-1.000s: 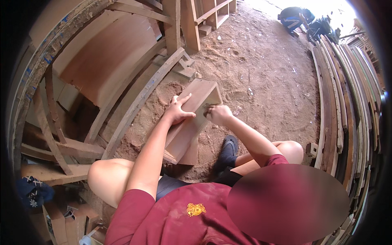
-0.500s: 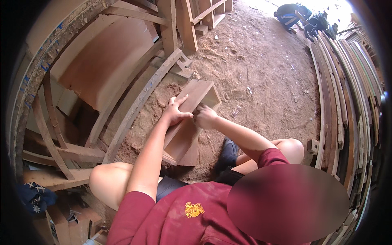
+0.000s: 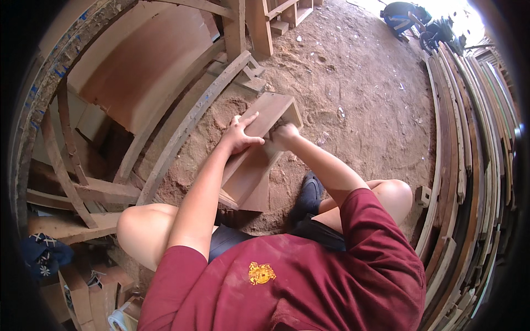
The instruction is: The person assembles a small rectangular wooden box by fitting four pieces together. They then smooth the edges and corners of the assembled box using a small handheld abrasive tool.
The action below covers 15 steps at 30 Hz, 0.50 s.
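A person in a dark red shirt [image 3: 309, 281] sits low on a dirt floor [image 3: 364, 94], with bare knees out to each side. A flat wooden board [image 3: 259, 149] leans up from the ground right in front of the person, between the knees. Its top end points away toward the sandy floor.

The left hand [image 3: 238, 135] lies flat on the board's top face. The fingers [image 3: 249, 120] are spread wide open and press down on the wood, so this hand grips nothing.

The right hand [image 3: 282, 137] is just beside the left one, on the right edge of the board. It is curled into a fist. It may hold something small against the wood, but what is inside the fist cannot be told.

A dark shoe [image 3: 310, 193] sits on the dirt near the low end of the board.

To the left stands a big curved wooden frame [image 3: 138, 83] with long slats. On the right, many long thin planks [image 3: 469, 154] lie stacked side by side. A blue cloth [image 3: 44, 254] lies at the lower left.
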Motion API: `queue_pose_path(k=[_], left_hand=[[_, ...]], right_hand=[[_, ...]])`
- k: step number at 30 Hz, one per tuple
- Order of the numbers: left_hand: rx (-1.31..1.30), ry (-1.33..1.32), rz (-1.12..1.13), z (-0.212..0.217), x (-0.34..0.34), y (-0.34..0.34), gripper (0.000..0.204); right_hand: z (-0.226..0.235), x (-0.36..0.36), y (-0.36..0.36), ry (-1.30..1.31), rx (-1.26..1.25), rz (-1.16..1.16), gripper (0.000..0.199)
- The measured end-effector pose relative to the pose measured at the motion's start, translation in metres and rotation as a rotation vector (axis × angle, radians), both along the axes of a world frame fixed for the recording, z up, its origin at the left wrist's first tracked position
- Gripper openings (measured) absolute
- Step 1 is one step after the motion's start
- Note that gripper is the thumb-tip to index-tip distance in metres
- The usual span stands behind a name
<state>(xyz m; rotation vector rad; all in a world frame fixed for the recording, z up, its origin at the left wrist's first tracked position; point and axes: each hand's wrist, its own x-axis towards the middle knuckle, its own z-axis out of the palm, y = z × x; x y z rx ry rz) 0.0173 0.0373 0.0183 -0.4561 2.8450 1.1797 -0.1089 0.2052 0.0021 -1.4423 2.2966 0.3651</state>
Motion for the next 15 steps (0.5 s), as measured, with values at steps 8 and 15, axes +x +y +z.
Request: queue_pose_path(k=[8,15], left_hand=[[0.0,-0.01,0.016,0.007,0.001,0.001,0.11],[0.05,0.014,-0.003,0.002,-0.007,0.0,0.111]], right_hand=[[-0.009,0.012,0.0,-0.113,-0.003,-0.068,0.088],[-0.044,0.077,0.024,-0.113,-0.351,0.235,0.089]])
